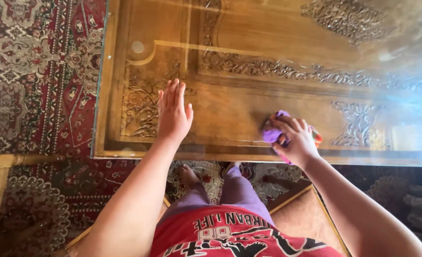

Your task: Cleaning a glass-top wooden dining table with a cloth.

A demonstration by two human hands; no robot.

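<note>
Nearest me, at the front edge of the glass-topped carved table [249,71], my right hand [294,139] pinches a bunched purple cloth [272,133] against the glass, while further in, toward the table's left end, my left hand [174,114] lies flat, fingers together.

Glass-topped carved wooden table [277,43], purple cloth [273,133] on it, patterned red carpet [35,71] beneath

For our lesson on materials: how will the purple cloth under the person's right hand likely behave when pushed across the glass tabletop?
The purple cloth looks bunched in the right hand, so probably soft and floppy. It likely slides easily on the smooth glass tabletop, and seems light.
</note>
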